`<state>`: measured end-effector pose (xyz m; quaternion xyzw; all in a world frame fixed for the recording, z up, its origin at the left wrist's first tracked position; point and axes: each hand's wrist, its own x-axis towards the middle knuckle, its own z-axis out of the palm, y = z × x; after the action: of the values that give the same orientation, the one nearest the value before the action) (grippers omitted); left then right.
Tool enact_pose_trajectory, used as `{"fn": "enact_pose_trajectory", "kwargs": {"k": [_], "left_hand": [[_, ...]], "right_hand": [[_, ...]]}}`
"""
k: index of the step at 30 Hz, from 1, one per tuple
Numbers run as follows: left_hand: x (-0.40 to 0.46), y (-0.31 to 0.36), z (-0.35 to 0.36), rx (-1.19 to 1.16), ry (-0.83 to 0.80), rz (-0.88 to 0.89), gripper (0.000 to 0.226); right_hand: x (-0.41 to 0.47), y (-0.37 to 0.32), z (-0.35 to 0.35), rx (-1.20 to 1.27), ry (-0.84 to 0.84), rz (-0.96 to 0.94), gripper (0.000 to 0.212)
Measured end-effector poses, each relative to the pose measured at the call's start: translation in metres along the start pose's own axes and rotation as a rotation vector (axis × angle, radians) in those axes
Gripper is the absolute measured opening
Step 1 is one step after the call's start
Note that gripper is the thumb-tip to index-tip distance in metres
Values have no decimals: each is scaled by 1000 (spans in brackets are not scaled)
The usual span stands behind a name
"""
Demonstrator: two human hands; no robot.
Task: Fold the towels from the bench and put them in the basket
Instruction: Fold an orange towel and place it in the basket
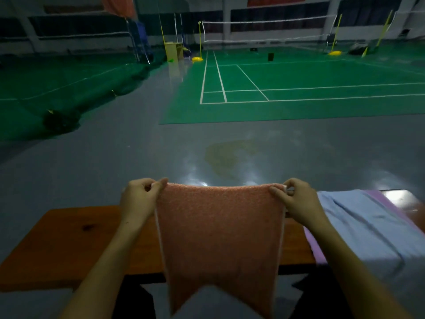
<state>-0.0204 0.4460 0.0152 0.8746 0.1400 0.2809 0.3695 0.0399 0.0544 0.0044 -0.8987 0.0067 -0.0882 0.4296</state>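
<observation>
Both hands, the left hand (138, 199) and the right hand (296, 201), are pinching the top corners of the towel (219, 238), which is hanging lengthwise straight down between them over the bench (69, 238).

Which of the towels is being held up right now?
The orange towel: the left hand and right hand each pinch a top corner, so it hangs. The light blue towel and purple towel lie on the bench.
</observation>
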Motion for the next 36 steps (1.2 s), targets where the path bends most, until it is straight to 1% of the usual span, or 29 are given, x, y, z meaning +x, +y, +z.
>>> {"fn": "enact_pose_trajectory", "kwargs": {"k": [1,3,4,6,7,11,14,19,20,22,24,26,28,30,31,33,34,36], "left_hand": [[0,-4,11,-9,-3,-41,42],[2,-12,32,-104,-11,-146,38],[4,-17,43,-161,-7,-194,38],[11,-30,60,-213,14,-243,38],[15,-39,68,-204,25,-249,38],[19,-63,94,-143,30,-221,41],[19,-73,107,-134,23,-217,40],[28,-88,131,-143,13,-232,39],[29,-88,134,-162,3,-232,35],[25,-82,137,-179,-25,-225,22],[14,-71,134,-95,-28,-145,31],[-6,-55,131,11,-54,-13,38],[-37,-45,135,86,-197,99,47],[-70,-45,144,187,-372,127,60],[-82,-49,147,282,-438,132,66],[-95,-61,149,484,-521,147,76],[-97,-66,146,547,-537,148,79],[-99,-72,137,591,-529,141,80]], "right_hand": [[4,5,11,-111,11,5,38],[14,9,29,-196,59,19,35],[20,10,37,-144,58,34,33],[34,14,53,61,41,150,31],[39,16,60,100,40,182,31],[57,38,88,152,43,202,27],[65,51,104,113,50,149,17],[75,58,121,96,31,131,6],[76,59,123,110,28,130,8],[75,54,123,134,7,121,21],[68,49,122,87,25,51,35],[51,40,122,16,39,-72,42],[24,34,130,-42,-52,-182,44],[-7,35,143,-188,-190,-262,47],[-19,40,149,-291,-249,-270,51],[-33,56,151,-469,-336,-215,62],[-36,64,147,-532,-354,-191,68],[-40,78,136,-612,-360,-182,79]]}}
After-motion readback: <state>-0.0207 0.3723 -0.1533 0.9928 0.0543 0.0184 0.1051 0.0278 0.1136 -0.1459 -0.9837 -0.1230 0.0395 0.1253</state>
